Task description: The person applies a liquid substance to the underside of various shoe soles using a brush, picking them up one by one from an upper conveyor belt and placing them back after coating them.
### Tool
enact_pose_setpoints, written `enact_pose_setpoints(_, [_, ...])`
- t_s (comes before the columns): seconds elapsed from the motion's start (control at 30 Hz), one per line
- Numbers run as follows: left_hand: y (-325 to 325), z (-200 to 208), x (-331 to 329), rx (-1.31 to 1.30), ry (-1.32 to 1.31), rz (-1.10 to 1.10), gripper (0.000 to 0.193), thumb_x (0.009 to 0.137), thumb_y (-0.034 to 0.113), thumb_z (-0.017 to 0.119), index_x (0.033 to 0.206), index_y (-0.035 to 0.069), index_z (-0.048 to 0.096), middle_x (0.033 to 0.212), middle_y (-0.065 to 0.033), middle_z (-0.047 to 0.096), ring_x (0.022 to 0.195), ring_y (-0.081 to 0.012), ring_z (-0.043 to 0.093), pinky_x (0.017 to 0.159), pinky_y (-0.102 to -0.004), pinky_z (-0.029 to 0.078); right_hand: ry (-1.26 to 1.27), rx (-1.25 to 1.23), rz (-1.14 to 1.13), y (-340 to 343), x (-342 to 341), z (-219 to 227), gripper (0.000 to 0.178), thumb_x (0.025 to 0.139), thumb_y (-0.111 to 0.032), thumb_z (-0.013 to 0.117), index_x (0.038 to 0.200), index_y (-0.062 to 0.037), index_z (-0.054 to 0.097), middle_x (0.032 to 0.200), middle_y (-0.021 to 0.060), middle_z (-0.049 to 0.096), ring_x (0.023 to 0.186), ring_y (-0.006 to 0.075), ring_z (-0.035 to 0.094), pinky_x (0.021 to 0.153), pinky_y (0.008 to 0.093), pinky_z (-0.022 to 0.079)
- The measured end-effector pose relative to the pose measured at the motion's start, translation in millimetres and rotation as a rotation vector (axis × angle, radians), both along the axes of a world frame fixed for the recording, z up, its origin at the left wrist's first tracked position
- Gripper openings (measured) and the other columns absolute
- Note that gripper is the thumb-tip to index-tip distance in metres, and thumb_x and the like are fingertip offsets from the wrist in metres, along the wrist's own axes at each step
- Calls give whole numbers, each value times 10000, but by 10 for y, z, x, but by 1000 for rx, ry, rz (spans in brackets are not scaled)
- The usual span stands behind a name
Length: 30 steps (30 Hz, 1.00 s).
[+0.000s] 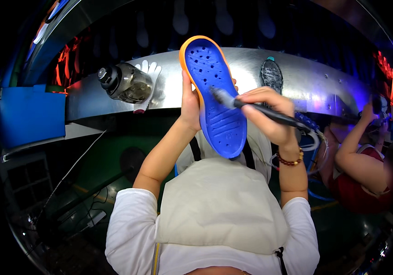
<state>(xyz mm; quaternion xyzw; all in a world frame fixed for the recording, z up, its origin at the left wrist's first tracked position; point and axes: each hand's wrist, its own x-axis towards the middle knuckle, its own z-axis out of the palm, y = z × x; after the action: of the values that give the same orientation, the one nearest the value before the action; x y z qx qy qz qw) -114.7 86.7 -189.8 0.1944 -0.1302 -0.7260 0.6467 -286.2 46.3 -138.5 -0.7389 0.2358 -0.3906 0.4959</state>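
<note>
A blue shoe sole [219, 120] with an orange rim and small holes is tilted up before me. My left hand [192, 107] grips it by its left edge, with fingertips showing behind its right side. In my right hand [272, 114] is a black-handled brush [274, 116], held like a pen. A hose or cord runs from the handle's back end past my wrist. The pale bristles, slightly blurred, meet the sole's inner face near its middle.
On the curved metal bench [169, 73] stand a dark clear bottle [134, 83], a white glove [150, 73] beside it, and a dark sole [271, 75]. Several soles lie beyond the bench. At right sits a co-worker [361, 160]. Blue bin [31, 114] at left.
</note>
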Motion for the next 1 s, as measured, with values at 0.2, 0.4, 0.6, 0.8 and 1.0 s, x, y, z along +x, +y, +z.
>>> enact_pose_setpoints(0.2, [10,86,190,-40,-44,166,833,792,706,119,1206,47,415,1048,-189,531,966,-317,531,843,-466,441,-43,18,416,161,-74,27,173,640,-11,664,810,7,636,815,127,643,788,235,618,738,304,483])
enact_pose_setpoints(0.4, [-33,158,234,-119,-71,173,837,792,706,135,1219,39,405,1071,-191,519,967,-307,527,838,-462,444,48,-29,359,191,-142,-61,182,674,-28,678,852,-1,649,887,115,651,863,235,613,804,319,465])
enact_pose_setpoints(0.6, [-85,319,310,-263,-63,134,813,817,668,171,1261,14,361,1163,-207,479,1038,-323,504,866,-467,440,-218,475,338,107,-249,-175,194,701,-1,629,892,29,623,939,191,619,952,281,567,884,373,420])
enact_pose_setpoints(0.8, [178,391,-91,-170,39,159,616,892,464,251,1309,13,293,1243,-163,445,1087,-275,494,933,-392,391,-551,854,140,319,-60,-204,210,783,16,568,989,57,560,1017,182,596,942,210,583,862,297,445])
enact_pose_setpoints(1.0, [135,250,9,-95,-44,150,607,880,436,262,1359,66,204,1289,-206,385,1108,-368,469,905,-520,397,-214,308,223,381,-86,-81,188,748,33,591,936,28,603,989,160,615,923,196,592,818,280,456])
